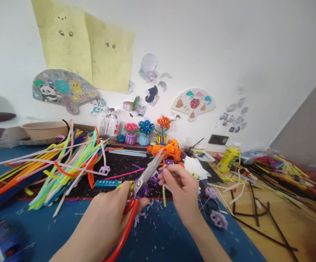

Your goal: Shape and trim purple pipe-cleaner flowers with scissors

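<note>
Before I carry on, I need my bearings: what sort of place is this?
Probably a craft corner, at home or in a small studio: bundles of coloured pipe cleaners, handmade flowers in little pots, and scissors in the left hand.

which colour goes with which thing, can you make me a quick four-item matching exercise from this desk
1. scissors handle
2. bottle on the right
3. flowers in the middle pot
4. bowl on the left

A. blue
B. beige
C. red
D. yellow

Pairs: 1-C, 2-D, 3-A, 4-B
</note>
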`<state>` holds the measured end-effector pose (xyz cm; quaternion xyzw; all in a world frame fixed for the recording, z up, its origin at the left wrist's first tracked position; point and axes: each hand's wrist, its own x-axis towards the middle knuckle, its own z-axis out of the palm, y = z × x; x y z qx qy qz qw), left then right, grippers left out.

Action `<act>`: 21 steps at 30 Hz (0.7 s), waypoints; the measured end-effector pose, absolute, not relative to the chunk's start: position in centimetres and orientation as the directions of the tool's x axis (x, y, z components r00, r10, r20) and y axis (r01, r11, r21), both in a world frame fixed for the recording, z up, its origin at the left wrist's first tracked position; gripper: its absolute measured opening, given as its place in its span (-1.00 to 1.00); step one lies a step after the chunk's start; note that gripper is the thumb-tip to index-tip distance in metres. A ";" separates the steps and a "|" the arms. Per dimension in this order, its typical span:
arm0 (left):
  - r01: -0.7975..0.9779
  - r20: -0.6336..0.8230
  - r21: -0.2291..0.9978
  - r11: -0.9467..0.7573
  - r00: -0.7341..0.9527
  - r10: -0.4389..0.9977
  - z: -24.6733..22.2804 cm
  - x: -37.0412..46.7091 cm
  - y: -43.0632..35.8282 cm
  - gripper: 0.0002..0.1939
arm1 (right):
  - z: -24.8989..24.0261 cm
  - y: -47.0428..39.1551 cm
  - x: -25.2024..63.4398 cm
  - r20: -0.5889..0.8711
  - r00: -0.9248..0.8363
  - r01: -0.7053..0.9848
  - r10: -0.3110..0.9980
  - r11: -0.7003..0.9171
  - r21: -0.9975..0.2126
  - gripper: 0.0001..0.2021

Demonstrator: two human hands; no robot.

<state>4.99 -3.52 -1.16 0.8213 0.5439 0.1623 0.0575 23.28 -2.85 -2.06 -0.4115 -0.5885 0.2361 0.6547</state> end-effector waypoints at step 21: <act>0.886 0.106 0.167 -0.432 0.420 0.901 -1.9 6.1 -3.9 -0.62 | -2.5 -3.3 23.0 0.667 0.223 0.314 0.711 0.595 -0.740 -0.82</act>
